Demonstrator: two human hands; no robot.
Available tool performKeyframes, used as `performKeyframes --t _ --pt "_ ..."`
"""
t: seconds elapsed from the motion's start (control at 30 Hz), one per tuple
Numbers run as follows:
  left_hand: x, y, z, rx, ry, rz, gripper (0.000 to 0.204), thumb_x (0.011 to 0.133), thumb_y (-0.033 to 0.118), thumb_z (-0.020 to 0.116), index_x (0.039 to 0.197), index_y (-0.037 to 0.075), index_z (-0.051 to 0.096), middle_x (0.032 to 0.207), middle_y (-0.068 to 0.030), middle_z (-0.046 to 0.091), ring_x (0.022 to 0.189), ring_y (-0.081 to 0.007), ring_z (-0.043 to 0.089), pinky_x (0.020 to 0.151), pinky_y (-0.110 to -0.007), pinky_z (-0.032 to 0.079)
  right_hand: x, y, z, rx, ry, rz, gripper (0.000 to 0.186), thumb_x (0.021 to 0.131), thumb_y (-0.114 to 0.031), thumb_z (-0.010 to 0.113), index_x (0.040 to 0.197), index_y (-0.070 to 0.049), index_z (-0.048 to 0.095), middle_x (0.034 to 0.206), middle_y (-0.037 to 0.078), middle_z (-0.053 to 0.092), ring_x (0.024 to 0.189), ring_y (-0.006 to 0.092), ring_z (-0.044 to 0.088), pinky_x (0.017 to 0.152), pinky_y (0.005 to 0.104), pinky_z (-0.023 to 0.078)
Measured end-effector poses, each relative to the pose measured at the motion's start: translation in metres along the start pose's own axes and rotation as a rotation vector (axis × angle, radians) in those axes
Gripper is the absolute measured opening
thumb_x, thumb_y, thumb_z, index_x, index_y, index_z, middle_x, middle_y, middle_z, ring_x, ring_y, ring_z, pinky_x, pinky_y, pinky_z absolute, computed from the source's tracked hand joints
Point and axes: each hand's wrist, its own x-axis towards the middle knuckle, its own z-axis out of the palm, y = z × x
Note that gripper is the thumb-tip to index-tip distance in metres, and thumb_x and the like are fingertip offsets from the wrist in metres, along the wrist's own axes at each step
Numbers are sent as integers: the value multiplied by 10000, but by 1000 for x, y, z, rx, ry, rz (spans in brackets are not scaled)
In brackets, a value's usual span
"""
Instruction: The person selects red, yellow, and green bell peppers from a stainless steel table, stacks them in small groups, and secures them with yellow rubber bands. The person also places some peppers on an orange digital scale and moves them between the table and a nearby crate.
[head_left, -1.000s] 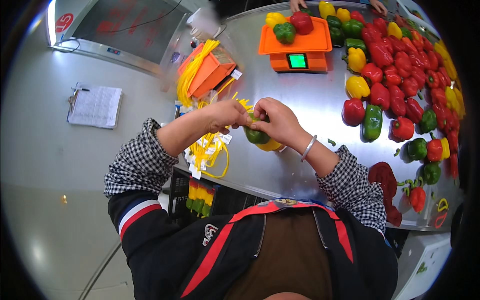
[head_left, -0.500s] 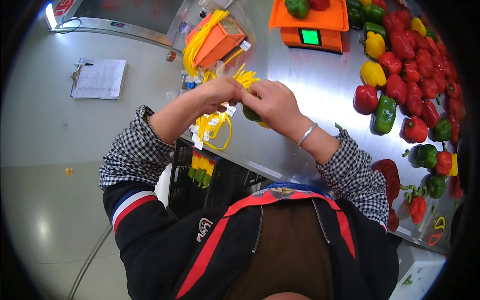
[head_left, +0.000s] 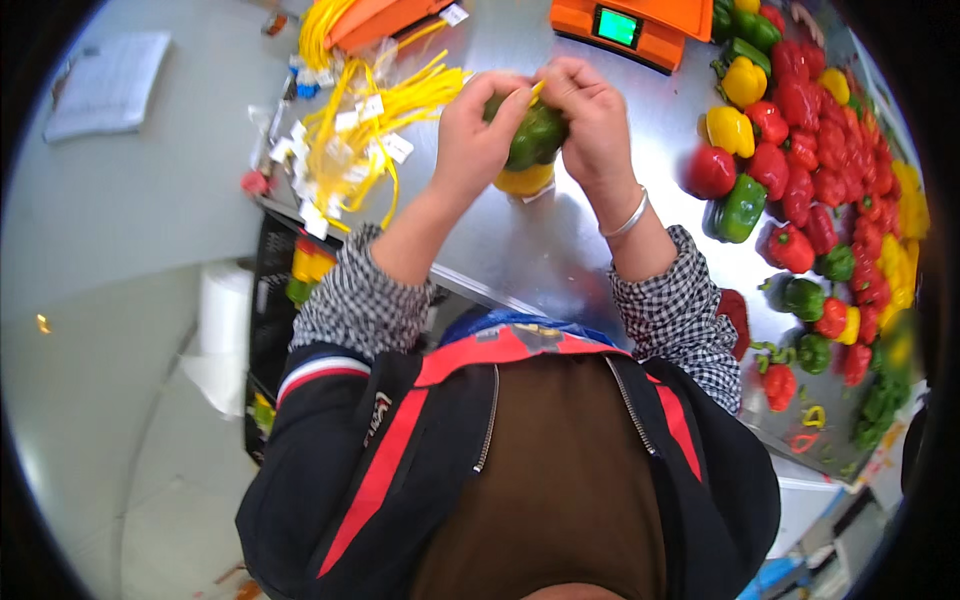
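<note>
My left hand [head_left: 480, 140] curls round the side of a green bell pepper [head_left: 537, 135], with its thumb over the top. A yellow bell pepper [head_left: 525, 181] shows directly below the green one, against it. My right hand [head_left: 597, 125] pinches a short bit of yellow strip [head_left: 537, 90] above the green pepper. My left thumb and fingertips come close to that strip. Where the rest of the strip runs is hidden by my fingers and the peppers. Left of my hands lies a bundle of yellow tag straps [head_left: 345, 130] with white labels.
An orange scale [head_left: 640, 30] with a lit green display stands at the far side of the steel table [head_left: 500, 245]. Red, green and yellow peppers [head_left: 800, 130] are heaped along the right. Black crates [head_left: 265, 330] with peppers sit below the left edge, near a white roll [head_left: 225, 320].
The view has shifted, so the table's things sit higher and further left. My hands have turned, showing more of both peppers and the yellow strip between my fingertips.
</note>
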Motion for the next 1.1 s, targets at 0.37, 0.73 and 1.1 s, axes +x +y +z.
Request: performKeyframes --t 0.37,0.73,1.1 --pt "-106 -45 -113 -838 -214 -252 959 649 230 823 1447 68 317 1268 -107 542 1157 -224 544 996 -358 446 29 33 97 100 113 594 222 981 -262 554 946 -44 582 752 17 556 711 146 516 814 329 478" --pt "-319 -83 -264 -1345 927 -239 698 840 507 537 1336 24 453 1226 -191 593 1123 -360 589 986 -516 460 -20 168 107 171 -69 971 197 1004 -236 515 865 -104 559 727 -26 536 679 104 511 700 267 453" --pt "-429 -219 -278 -1513 1570 -806 555 950 511 361 1321 118 489 1346 -143 532 1244 -387 491 1017 -649 359 -74 170 25 -5 352 952 201 980 -249 560 845 -107 604 715 -16 607 641 110 549 665 267 469"
